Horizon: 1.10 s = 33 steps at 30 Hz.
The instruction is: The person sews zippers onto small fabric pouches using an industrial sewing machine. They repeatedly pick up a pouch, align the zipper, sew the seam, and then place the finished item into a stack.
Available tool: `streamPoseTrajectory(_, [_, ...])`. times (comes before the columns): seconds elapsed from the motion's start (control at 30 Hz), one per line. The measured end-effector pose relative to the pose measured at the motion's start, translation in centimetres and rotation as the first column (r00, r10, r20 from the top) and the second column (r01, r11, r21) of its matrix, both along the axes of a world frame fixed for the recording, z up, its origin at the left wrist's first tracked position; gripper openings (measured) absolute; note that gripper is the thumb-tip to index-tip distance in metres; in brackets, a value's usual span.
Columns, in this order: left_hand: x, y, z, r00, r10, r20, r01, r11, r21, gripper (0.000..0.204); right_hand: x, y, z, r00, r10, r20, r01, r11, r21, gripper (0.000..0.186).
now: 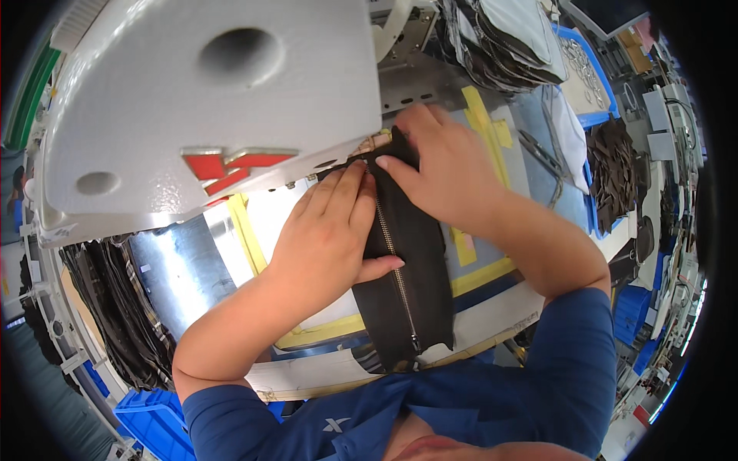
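Note:
A dark fabric piece (427, 276) lies lengthwise before me, with a metal zipper (393, 257) running down it and the pull near the close end. My left hand (319, 238) rests flat on its left side, fingers stretched toward the far end and thumb across the zipper. At the far right corner my right hand (453, 173) grips the fabric between thumb and curled fingers; some fingertips are hidden. Both hands are close under the white head of a sewing machine (154, 115), which hides the needle area. A bit of tan patterned cloth (374, 144) shows at the fabric's far edge.
Yellow tape (484, 276) marks the worktable. Scissors (544, 156) lie right of my right hand. Beyond are stacked fabric pieces (507, 38), a blue tray (596, 84) of small metal parts and a brown strip pile (613, 173). More dark pieces (115, 307) hang at the left.

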State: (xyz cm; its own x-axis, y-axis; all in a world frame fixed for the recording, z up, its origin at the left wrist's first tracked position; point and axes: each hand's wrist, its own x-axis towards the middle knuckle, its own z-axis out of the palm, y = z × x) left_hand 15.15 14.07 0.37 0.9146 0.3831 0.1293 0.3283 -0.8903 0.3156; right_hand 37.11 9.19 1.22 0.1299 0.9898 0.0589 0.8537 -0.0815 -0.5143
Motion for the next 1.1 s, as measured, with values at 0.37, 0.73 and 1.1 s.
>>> streamPoseTrajectory(0.37, [0.0, -0.1, -0.2, 0.999, 0.014, 0.041, -0.015, 1.000, 0.021, 0.099, -0.7, -2.6, -1.1, 0.880, 0.460, 0.119, -0.474, 0.869, 0.141, 0.053])
streamPoseTrajectory(0.73, [-0.1, -0.1, -0.3, 0.999, 0.012, 0.048, -0.012, 1.000, 0.002, 0.095, -0.5, -2.5, -0.7, 0.884, 0.459, 0.090, -0.466, 0.879, 0.097, 0.055])
streamPoseTrajectory(1.1, [0.0, 0.0, -0.4, 0.999, 0.003, 0.038, -0.004, 1.000, 0.023, 0.096, -0.8, -2.6, -0.6, 0.881, 0.443, 0.167, -0.463, 0.879, 0.109, 0.051])
